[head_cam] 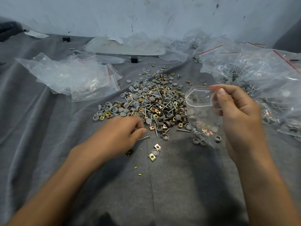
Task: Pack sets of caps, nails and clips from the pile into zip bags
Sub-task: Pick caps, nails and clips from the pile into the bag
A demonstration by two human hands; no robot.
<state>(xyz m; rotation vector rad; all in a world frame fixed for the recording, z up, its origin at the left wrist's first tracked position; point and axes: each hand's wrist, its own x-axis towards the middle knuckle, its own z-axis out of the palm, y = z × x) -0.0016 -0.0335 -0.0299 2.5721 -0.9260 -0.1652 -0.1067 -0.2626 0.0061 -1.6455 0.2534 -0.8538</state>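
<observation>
Mid-fill: L hand (pixel 123 133) pinches a nail (pixel 144 137) beside pile (pixel 151 101), R hand (pixel 237 110) grips part-filled zip bag (pixel 202 115); next, prob. nail into bag's mouth.

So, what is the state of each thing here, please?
bag: mouth open, partly filled, held up.
right hand: pinches the bag's rim.
pile: loose, mixed, on the cloth.
left hand: pinches a nail at the pile's edge.
empty bags: lying flat, left.
filled bags: heaped, right.
</observation>
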